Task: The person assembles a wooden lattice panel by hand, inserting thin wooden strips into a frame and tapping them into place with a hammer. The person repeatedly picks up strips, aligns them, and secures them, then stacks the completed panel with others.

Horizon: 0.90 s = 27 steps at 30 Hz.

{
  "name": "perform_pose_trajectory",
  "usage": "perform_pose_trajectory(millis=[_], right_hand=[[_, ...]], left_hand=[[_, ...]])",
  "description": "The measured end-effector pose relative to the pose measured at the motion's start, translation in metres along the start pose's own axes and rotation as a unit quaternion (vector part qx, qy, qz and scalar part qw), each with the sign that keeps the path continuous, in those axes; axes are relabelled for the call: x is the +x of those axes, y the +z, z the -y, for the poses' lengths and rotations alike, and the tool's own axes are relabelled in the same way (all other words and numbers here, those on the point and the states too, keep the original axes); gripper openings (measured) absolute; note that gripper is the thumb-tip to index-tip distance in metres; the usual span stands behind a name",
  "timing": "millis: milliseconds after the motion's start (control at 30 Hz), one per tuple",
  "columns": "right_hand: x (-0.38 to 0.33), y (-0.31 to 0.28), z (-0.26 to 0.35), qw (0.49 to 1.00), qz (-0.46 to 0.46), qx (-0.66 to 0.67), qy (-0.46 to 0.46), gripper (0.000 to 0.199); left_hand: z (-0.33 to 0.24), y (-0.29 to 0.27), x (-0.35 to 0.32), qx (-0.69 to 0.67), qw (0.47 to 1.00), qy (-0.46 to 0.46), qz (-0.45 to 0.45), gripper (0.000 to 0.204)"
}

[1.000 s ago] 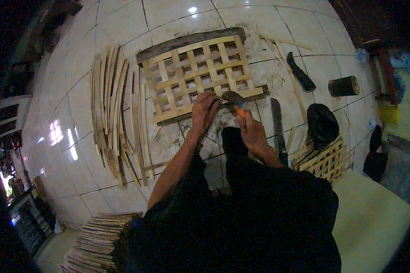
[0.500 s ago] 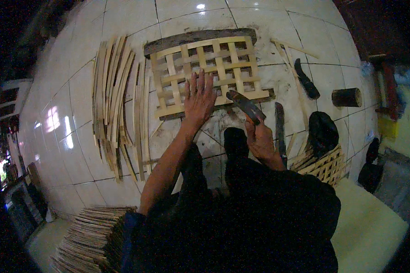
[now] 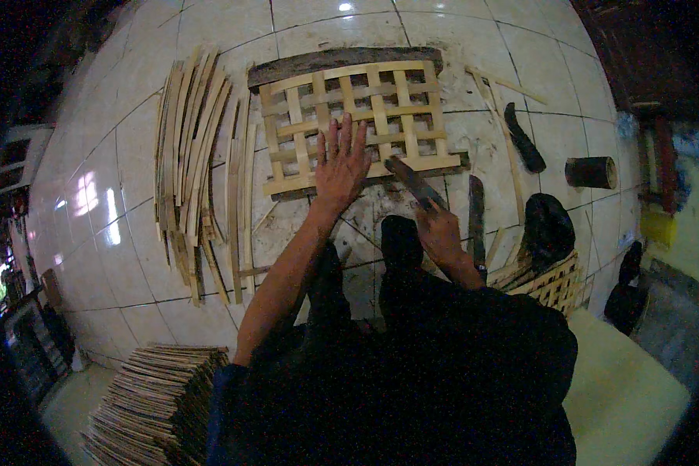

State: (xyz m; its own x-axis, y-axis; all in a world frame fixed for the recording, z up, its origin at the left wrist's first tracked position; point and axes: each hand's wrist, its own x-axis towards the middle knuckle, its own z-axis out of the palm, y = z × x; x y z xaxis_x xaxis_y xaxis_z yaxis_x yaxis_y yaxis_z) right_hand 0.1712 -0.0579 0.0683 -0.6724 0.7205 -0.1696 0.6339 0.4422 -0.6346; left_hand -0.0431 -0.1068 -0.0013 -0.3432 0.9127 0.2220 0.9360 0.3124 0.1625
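Observation:
A square panel of woven pale bamboo strips [image 3: 406, 111] lies on the floor in front of me, with open gaps in its weave. One dark wooden board [image 3: 349, 62] runs along its far edge, and another dark board [image 3: 454, 161] shows under its near edge. My left hand [image 3: 342, 171] rests flat on the near middle of the panel, fingers stretched out. In my right hand [image 3: 441, 235] is a dark, flat, blade-like tool [image 3: 413, 184]. Its tip meets the panel's near edge, just right of my left hand. The tool's grip is hidden by my fingers.
Loose bamboo strips [image 3: 190, 147] lie on the tiled floor at left. To the right are a long dark blade [image 3: 476, 213], a curved dark piece [image 3: 523, 138], a short dark cylinder [image 3: 590, 172] and a black bundle [image 3: 550, 227]. Stacked strips [image 3: 147, 396] stand at lower left.
My right hand has turned the tool slightly, so its flat side shows differently, while its tip stays by the near edge. My left hand keeps its place on the panel.

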Motion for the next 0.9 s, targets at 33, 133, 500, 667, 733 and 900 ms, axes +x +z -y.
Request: perform_pose_trajectory(millis=[33,133,500,667,733,900], right_hand=[[0.011,0.005,0.002,0.999,0.026,-0.016,0.034,0.020],[0.021,-0.003,0.011,0.998,-0.009,0.054,0.014,0.021],[0.008,-0.008,0.008,0.995,0.054,0.054,0.059,0.037],[0.018,0.006,-0.002,0.993,0.078,-0.025,0.082,0.038],[0.020,-0.001,0.003,0.996,0.043,0.033,0.064,0.044],[-0.017,-0.008,0.013,0.991,-0.062,0.070,0.093,0.031]], left_hand=[[0.001,0.000,0.001,0.011,1.000,0.002,-0.004,0.062],[0.004,0.000,0.005,0.016,1.000,0.006,-0.009,0.061],[0.003,0.005,-0.006,-0.016,1.000,-0.006,0.022,0.062],[0.003,0.002,-0.004,0.008,1.000,-0.004,0.029,0.059],[0.008,0.008,0.001,-0.050,0.999,0.000,-0.001,0.055],[0.011,-0.045,-0.043,-0.275,0.953,-0.035,-0.122,0.041]])
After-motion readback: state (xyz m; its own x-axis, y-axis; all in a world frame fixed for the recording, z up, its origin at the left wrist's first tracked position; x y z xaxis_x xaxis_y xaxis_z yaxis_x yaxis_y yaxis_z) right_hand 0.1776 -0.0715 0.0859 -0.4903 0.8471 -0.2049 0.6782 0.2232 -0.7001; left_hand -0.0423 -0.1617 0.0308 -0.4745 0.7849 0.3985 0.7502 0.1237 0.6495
